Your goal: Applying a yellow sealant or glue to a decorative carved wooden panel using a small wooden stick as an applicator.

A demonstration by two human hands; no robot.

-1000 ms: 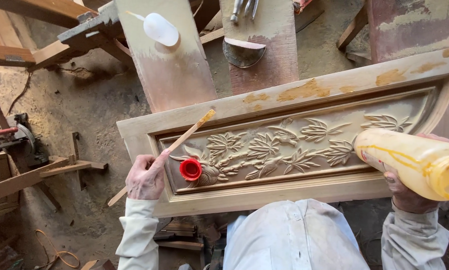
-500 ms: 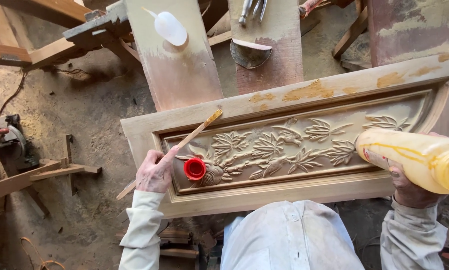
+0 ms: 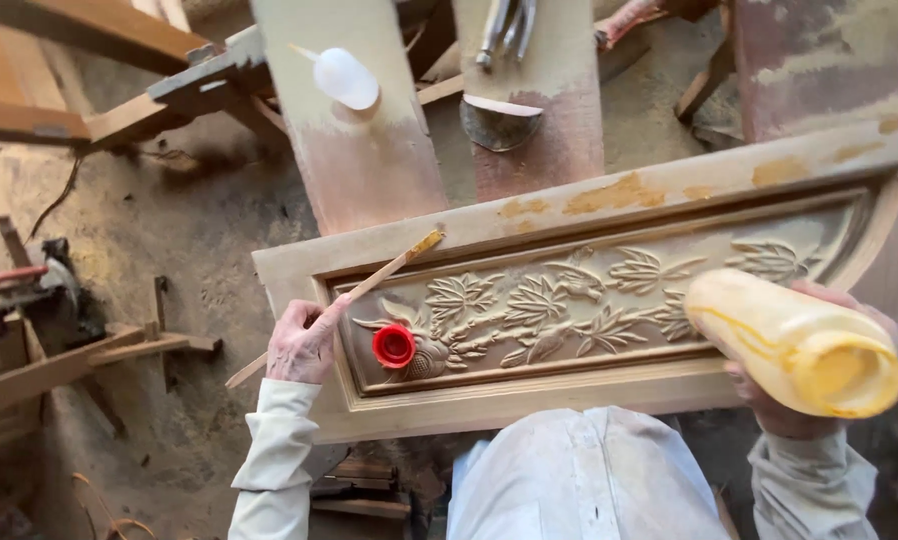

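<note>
A carved wooden panel (image 3: 529, 395) with a leaf relief lies slanted in front of me. My left hand (image 3: 304, 345) rests at its left end, gripping a thin wooden stick (image 3: 389, 270) whose tip carries yellow glue. Beside that hand a red cap (image 3: 394, 345) sits on the carving. My right hand (image 3: 784, 400) holds a yellow glue bottle (image 3: 789, 345) on its side above the panel's right end. Yellow glue patches (image 3: 604, 195) mark the panel's upper frame.
Two upright planks (image 3: 369, 150) stand beyond the panel; a white plastic bottle (image 3: 341, 76) lies on the left one and a metal tool (image 3: 504, 25) hangs by the right one. Scrap wood (image 3: 64, 365) and a power tool (image 3: 19, 295) lie on the dusty floor at left.
The view has drifted slightly, shifting the panel in the frame. My left hand with the stick stays at the panel's left end and the bottle stays in my right hand.
</note>
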